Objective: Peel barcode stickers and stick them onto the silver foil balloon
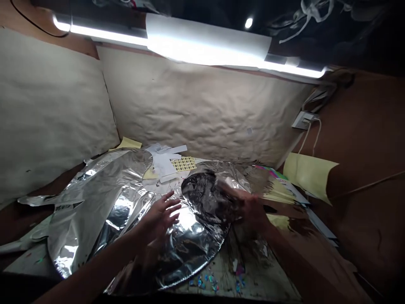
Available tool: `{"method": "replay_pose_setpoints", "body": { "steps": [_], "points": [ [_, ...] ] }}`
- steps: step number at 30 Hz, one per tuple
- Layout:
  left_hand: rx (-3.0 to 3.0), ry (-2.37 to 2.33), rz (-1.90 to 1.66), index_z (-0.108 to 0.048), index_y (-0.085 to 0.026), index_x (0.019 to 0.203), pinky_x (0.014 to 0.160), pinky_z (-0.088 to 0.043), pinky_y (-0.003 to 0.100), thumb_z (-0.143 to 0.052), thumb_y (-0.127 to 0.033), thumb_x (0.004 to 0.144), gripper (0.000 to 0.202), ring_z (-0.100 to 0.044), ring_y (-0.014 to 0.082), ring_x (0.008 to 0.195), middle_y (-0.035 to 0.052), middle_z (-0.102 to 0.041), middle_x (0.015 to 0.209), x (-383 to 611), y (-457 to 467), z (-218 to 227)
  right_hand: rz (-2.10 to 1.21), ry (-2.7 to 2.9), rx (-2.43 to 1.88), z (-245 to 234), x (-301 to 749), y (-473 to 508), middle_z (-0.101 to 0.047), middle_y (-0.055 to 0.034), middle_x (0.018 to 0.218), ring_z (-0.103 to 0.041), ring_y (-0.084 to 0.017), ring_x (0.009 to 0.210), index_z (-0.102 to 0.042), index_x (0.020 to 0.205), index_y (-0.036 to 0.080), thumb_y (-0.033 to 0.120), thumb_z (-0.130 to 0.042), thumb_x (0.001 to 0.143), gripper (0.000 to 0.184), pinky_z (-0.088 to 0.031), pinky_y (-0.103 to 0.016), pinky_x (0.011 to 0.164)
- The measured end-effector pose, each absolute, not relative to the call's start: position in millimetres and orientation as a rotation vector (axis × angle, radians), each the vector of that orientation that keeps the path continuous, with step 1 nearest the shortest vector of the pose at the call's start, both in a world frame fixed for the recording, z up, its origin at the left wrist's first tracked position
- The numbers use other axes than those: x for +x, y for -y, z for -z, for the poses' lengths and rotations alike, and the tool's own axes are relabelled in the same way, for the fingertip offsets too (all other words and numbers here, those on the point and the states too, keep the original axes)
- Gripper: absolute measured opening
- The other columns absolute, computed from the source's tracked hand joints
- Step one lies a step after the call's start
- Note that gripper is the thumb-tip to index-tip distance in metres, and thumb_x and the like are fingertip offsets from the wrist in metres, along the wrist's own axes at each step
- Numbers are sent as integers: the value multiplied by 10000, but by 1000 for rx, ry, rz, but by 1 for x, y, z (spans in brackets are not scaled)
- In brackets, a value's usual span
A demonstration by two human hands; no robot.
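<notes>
On the workbench point(253, 274), a spread left hand point(158, 221) pins a silver foil balloon point(186, 257) flat while the right hand point(249, 209) seems to pinch its crumpled fold.

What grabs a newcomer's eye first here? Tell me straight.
The large crumpled silver foil balloon sprawling across the table catches the eye first, with the left hand spread on it and the right hand holding up a fold. Above, a glaring white strip light runs along the top of the beige paper lining the wall.
</notes>
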State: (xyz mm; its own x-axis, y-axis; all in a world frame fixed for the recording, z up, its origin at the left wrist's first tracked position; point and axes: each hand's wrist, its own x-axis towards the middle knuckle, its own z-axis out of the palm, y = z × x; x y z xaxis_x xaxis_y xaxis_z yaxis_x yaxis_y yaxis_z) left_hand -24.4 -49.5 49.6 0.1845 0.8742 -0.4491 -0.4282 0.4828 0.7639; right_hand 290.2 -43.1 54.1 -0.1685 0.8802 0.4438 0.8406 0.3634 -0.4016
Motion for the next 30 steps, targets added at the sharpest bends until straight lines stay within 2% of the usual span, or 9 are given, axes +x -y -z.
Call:
{"method": "replay_pose_setpoints", "body": {
  "steps": [3, 6, 10, 14, 18, 21, 23, 26, 30],
  "points": [
    [583, -1084, -897, -492, -244, 1194, 810, -558, 339, -533, -349, 903, 312, -621, 213, 1052, 112, -528, 1294, -30, 25, -55, -223, 1822, -1567, -74, 316, 32, -700, -64, 763, -640, -222, 740, -704, 849, 136, 384, -417, 928, 388, -500, -301, 678],
    [597, -1130, -827, -547, -178, 1048, 720, -558, 268, -562, -380, 884, 261, -643, 183, 921, 130, -586, 1154, -20, 5, -49, -248, 1852, -1559, -77, 322, 29, -651, -41, 658, -596, -193, 647, -670, 750, 136, 446, -431, 917, 426, -474, -275, 614],
    [640, -1067, -738, -605, -146, 872, 560, -528, 253, -695, -305, 769, 210, -627, 157, 641, 78, -643, 815, 9, -10, -35, -205, 2038, -1477, -52, 299, 46, -725, -84, 930, -654, -256, 876, -707, 1010, 175, 386, -397, 947, 381, -524, -366, 779],
    [671, -1046, -827, -560, -162, 739, 475, -465, 216, -722, -201, 691, 174, -523, 101, 463, -14, -550, 583, 32, -14, -26, -139, 2113, -1481, -20, 263, 68, -648, -70, 1224, -596, -281, 1129, -584, 1297, 274, 304, -374, 963, 396, -490, -423, 957],
    [666, -977, -943, -558, -207, 838, 486, -462, 229, -531, -449, 851, 244, -543, 116, 496, -15, -562, 628, 35, 2, -26, 8, 2067, -1650, -5, 236, 74, -633, -91, 1165, -574, -321, 1101, -542, 1337, 344, 323, -315, 978, 425, -495, -494, 919],
    [737, -931, -909, -590, -217, 905, 540, -500, 304, -473, -623, 842, 428, -623, 193, 616, 39, -623, 703, 37, 28, -22, -6, 2107, -1695, 0, 222, 74, -625, -124, 1140, -580, -337, 1064, -460, 1414, 312, 283, -365, 951, 473, -513, -502, 878],
    [872, -973, -896, -579, -196, 811, 554, -495, 302, -629, -574, 762, 384, -630, 207, 629, 50, -618, 673, 40, 40, -14, -74, 2204, -1631, 3, 215, 76, -602, -134, 1217, -567, -345, 1112, -366, 1475, 272, 320, -475, 908, 580, -514, -489, 917],
    [1036, -1082, -903, -528, -189, 710, 540, -469, 259, -730, -366, 694, 269, -599, 163, 563, 9, -581, 608, 36, 35, -12, -221, 2312, -1457, -2, 215, 81, -504, -101, 1398, -497, -328, 1259, -283, 1508, 255, 452, -608, 839, 769, -487, -437, 1016],
    [1290, -1168, -749, -569, -134, 655, 473, -413, 233, -677, -192, 693, 128, -561, 145, 468, 11, -577, 531, 1, -17, -65, -339, 2231, -1331, -37, 239, 70, -419, -109, 1479, -407, -270, 1356, -311, 1481, 183, 424, -575, 886, 694, -404, -403, 1098]
  ]
}}
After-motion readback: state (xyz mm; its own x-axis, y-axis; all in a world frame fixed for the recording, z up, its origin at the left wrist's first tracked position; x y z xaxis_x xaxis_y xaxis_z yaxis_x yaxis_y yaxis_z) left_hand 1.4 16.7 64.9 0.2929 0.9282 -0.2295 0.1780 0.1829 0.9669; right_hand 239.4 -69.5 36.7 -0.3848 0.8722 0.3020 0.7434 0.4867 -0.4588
